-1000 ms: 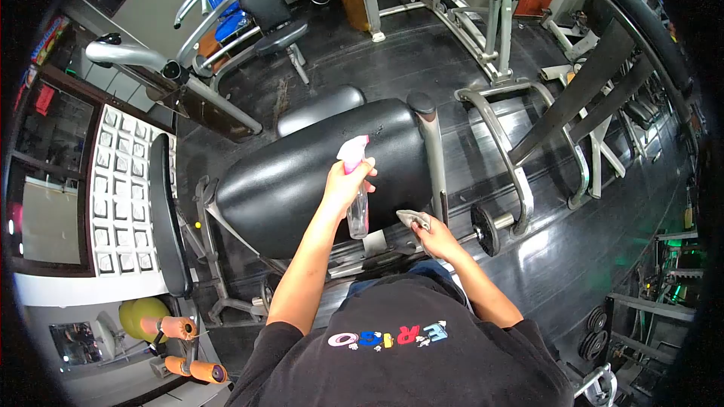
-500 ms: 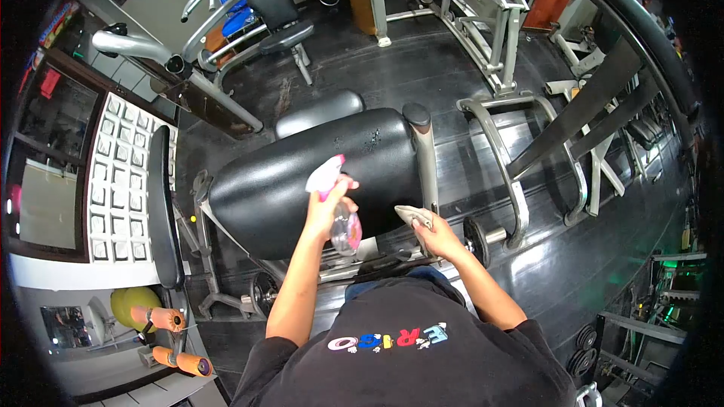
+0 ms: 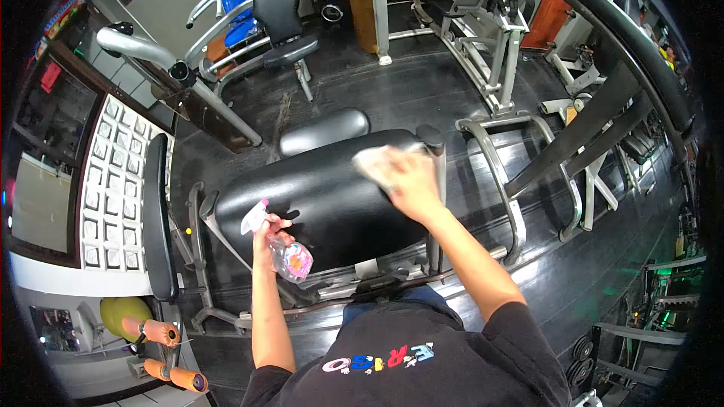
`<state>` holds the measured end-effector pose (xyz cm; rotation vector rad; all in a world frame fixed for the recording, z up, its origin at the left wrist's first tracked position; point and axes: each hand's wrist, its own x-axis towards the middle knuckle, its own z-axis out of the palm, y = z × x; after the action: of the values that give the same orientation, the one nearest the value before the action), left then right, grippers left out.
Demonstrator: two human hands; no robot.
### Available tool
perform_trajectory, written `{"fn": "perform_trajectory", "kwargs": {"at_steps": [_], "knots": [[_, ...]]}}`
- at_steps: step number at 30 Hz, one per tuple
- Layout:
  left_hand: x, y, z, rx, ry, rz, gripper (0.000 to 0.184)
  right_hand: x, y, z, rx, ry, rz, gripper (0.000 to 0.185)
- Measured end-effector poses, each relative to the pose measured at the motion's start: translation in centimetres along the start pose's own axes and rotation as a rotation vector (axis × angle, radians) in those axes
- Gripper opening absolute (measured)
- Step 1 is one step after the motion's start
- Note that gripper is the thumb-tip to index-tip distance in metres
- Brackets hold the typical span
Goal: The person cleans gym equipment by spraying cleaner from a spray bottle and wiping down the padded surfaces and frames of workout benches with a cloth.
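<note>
My left hand [image 3: 270, 238] is closed around the neck of a clear spray bottle [image 3: 292, 258] with a white and pink trigger head and a pink label. It is over the near left side of a black padded bench [image 3: 324, 196]. My right hand [image 3: 411, 179] presses a pale cloth [image 3: 375, 166] onto the far right part of the pad. The cloth is partly hidden under the fingers. Behind the bench pad sits a smaller black pad [image 3: 326, 132].
Metal frames of a gym machine [image 3: 494, 181] stand to the right. A seated machine with a black backrest [image 3: 276, 11] is at the back left. Orange foam rollers [image 3: 177, 373] and a green ball [image 3: 121, 316] are at lower left. Dark flooring [image 3: 407, 75] runs between the machines.
My right hand has moved forward with the cloth onto the pad, over the spot where wet droplets showed. My left hand has moved left and down with the spray bottle.
</note>
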<state>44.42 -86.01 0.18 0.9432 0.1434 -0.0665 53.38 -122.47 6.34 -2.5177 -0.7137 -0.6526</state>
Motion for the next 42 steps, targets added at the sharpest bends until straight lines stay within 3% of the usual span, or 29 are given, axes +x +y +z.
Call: {"fn": "perform_trajectory", "kwargs": {"at_steps": [1, 3, 4, 5, 10, 13, 19, 21, 23, 25, 26, 29, 33, 35, 37, 42], "knots": [[0.0, -0.5, -0.3, -0.064, 0.002, -0.016, 0.03, 1.1, -1.1, 0.6, 0.012, -0.145, -0.155, 0.052], [0.2, -1.1, -1.3, -0.061, -0.028, -0.003, 0.03, 2.6, -0.9, 2.3, -0.041, -0.121, -0.152, 0.043], [0.5, -1.2, -1.3, -0.059, -0.048, 0.014, 0.031, 4.1, -0.5, 2.1, -0.052, -0.159, -0.113, 0.035], [0.3, -1.4, -1.4, -0.059, -0.058, 0.025, 0.031, 5.4, 0.6, 3.0, -0.086, -0.19, -0.072, 0.044], [0.3, -1.1, -1.2, -0.05, -0.058, -0.031, 0.036, 10.0, 2.3, 5.8, -0.056, -0.317, 0.084, 0.025], [0.3, -0.7, -1.0, -0.131, -0.106, -0.05, 0.033, 11.1, -1.5, 7.8, -0.051, -0.387, 0.078, 0.025], [0.1, -1.4, -1.6, -0.188, -0.1, -0.051, 0.034, 10.4, -12.8, 9.3, 0.171, -0.304, -0.217, 0.037], [0.2, -1.6, -1.9, -0.206, -0.121, -0.04, 0.034, 10.2, -11.4, 8.7, 0.19, -0.275, -0.194, 0.035], [0.1, -1.5, -1.9, -0.212, -0.14, -0.058, 0.033, 10.1, -8.6, 6.8, -0.069, -0.374, -0.125, 0.031], [0.1, -1.3, -1.9, -0.197, -0.142, -0.06, 0.033, 9.9, -1.7, 5.3, -0.252, -0.45, 0.153, 0.028], [0.3, -1.4, -2.1, -0.217, -0.174, -0.069, 0.035, 9.0, 0.7, 2.6, -0.302, -0.339, 0.152, 0.016], [0.4, -1.4, -2.1, -0.198, -0.164, -0.071, 0.036, 6.4, 9.5, 1.3, -0.254, -0.349, 0.405, 0.029], [0.6, -1.0, -2.3, -0.204, -0.197, -0.11, 0.035, 9.4, 8.4, 3.1, -0.247, -0.499, 0.468, 0.035], [0.5, -0.9, -2.4, -0.187, -0.18, -0.118, 0.036, 10.4, 5.7, 3.7, -0.331, -0.529, 0.429, 0.036], [0.7, -1.2, -2.6, -0.222, -0.221, -0.115, 0.036, 9.7, 2.4, 3.4, -0.306, -0.475, 0.261, 0.038], [0.4, -1.2, -2.2, -0.241, -0.181, -0.109, 0.033, 1.8, -0.4, 1.2, -0.061, -0.13, 0.034, 0.055]]}}
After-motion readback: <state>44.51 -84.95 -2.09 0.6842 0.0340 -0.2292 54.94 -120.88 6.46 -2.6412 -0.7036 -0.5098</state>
